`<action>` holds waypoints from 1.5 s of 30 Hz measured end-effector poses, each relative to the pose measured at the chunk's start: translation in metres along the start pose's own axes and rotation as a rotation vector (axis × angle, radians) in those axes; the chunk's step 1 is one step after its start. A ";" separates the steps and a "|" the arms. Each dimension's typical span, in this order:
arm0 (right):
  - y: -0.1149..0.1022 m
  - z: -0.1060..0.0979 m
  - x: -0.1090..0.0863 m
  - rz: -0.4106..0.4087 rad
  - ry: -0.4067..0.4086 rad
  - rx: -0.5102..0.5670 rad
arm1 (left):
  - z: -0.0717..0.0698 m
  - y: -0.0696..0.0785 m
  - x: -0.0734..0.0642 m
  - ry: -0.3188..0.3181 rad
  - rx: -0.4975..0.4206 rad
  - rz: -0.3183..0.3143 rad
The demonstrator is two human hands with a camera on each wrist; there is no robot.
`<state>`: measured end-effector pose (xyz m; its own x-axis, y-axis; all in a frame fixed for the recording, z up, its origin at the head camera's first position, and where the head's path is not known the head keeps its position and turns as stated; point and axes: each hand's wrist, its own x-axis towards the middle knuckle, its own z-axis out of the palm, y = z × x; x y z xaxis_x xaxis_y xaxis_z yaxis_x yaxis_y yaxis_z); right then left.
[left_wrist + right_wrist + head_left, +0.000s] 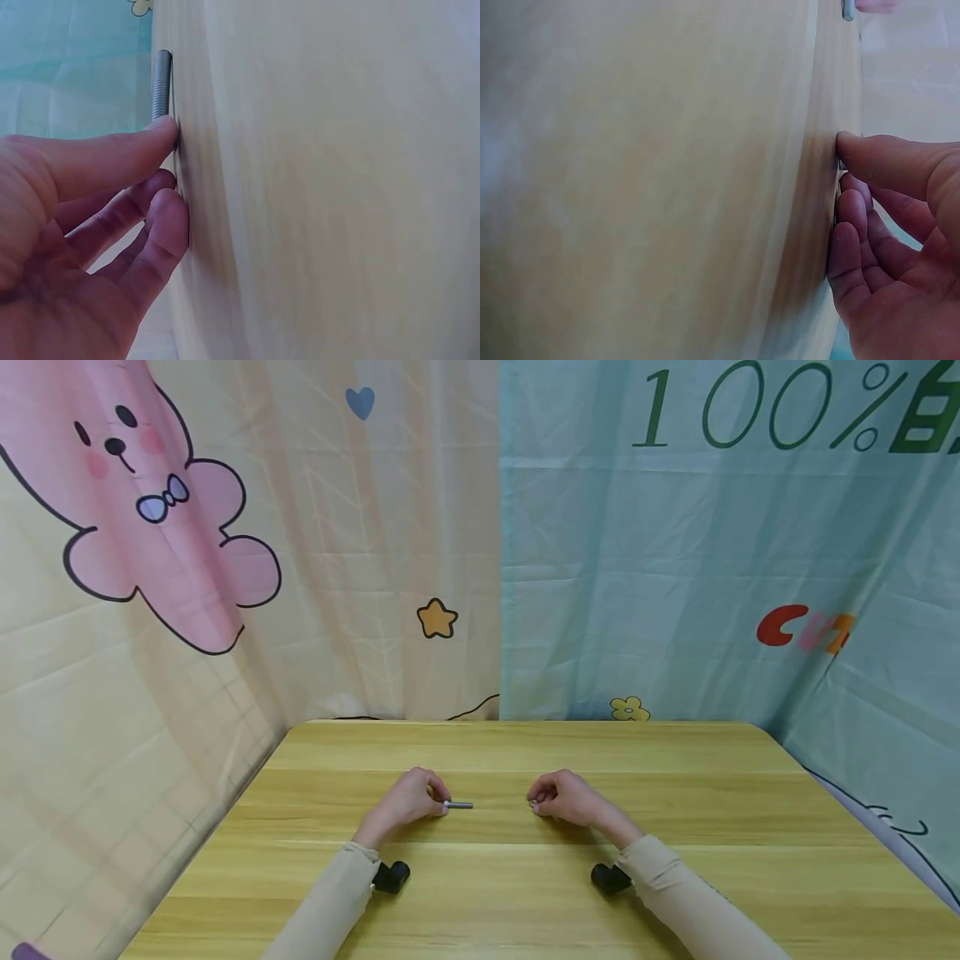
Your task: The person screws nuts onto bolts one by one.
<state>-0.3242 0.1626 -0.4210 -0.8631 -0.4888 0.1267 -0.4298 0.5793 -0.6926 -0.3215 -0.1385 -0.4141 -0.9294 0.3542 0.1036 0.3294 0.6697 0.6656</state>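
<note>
Near the middle of the table, my left hand pinches a silvery bolt by one end. Its threaded shank points right, toward the other hand, and lies low over the wood. The bolt's gripped end is hidden behind thumb and fingers. Across a short gap, my right hand pinches a small silvery nut between thumb and fingertips, mostly covered by them. In the right wrist view those fingertips are right at the tabletop, and the bolt's tip shows at the top edge.
Both hands work over a light wood-grain table. Printed curtains hang behind its far edge and along both sides. A black device sits at the left wrist, and another black device at the right wrist.
</note>
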 end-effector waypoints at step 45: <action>-0.005 0.003 -0.005 0.045 0.027 0.010 | -0.010 0.031 -0.009 0.130 -0.120 0.025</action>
<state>-0.3169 0.1605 -0.4202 -0.8884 -0.4446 0.1142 -0.3878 0.5938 -0.7050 -0.3044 -0.1281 -0.3870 -0.9373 0.2776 0.2107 0.3380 0.5764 0.7440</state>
